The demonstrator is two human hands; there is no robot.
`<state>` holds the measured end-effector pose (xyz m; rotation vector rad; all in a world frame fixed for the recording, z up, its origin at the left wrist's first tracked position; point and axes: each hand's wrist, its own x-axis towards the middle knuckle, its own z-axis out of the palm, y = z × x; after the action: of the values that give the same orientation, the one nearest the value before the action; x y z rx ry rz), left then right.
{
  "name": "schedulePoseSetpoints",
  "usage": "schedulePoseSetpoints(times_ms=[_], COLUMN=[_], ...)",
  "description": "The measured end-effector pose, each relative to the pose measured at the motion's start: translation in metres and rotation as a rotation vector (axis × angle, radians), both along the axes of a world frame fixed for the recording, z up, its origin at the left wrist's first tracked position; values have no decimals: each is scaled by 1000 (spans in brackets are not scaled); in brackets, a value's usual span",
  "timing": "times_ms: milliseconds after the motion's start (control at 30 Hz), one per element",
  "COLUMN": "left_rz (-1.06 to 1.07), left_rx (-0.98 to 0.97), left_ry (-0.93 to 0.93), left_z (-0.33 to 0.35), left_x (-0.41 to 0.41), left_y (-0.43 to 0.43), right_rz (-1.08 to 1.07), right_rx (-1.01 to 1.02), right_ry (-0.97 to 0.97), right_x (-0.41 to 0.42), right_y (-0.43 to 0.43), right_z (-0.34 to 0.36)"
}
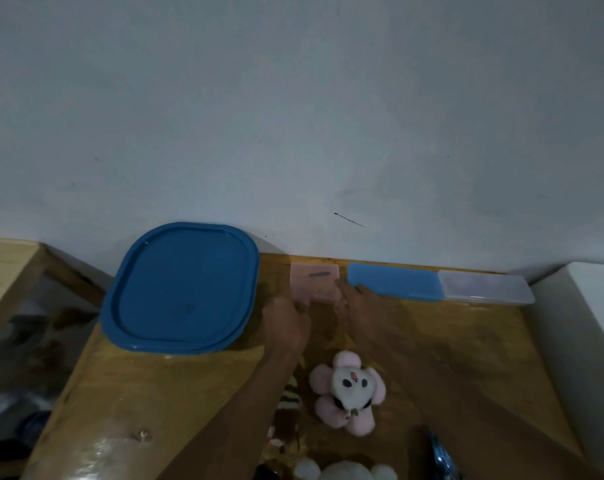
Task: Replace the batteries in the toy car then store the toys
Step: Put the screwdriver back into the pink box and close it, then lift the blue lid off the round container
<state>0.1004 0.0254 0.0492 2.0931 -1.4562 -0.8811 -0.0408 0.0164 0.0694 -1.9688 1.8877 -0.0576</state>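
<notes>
Early | your left hand (286, 323) and right hand (359, 306) curl round pink box (314, 280), far centre | plushes (349, 389) near, unstored | car not made out.

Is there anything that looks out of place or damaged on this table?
Nothing looks spilled or broken. The one odd mark is a dark streak on the wall, above and right of the pink box that the left hand and right hand hold. The pink plush flower lies loose on the table.
</notes>
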Motion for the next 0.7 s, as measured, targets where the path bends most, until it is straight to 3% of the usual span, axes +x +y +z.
schedulePoseSetpoints(times_ms=[267,467,700], left_rz=[-81,-13,82], left_rx=[-223,-278,-295], left_ry=[7,-21,-129], left_z=[25,64,106], left_x=[-3,20,95], left_y=[55,102,120], right_rz=[57,107,105], right_rx=[43,-202,-267], right_ry=[-33,-201,-287], right_x=[-8,4,54], right_y=[29,72,85], right_z=[15,40,73])
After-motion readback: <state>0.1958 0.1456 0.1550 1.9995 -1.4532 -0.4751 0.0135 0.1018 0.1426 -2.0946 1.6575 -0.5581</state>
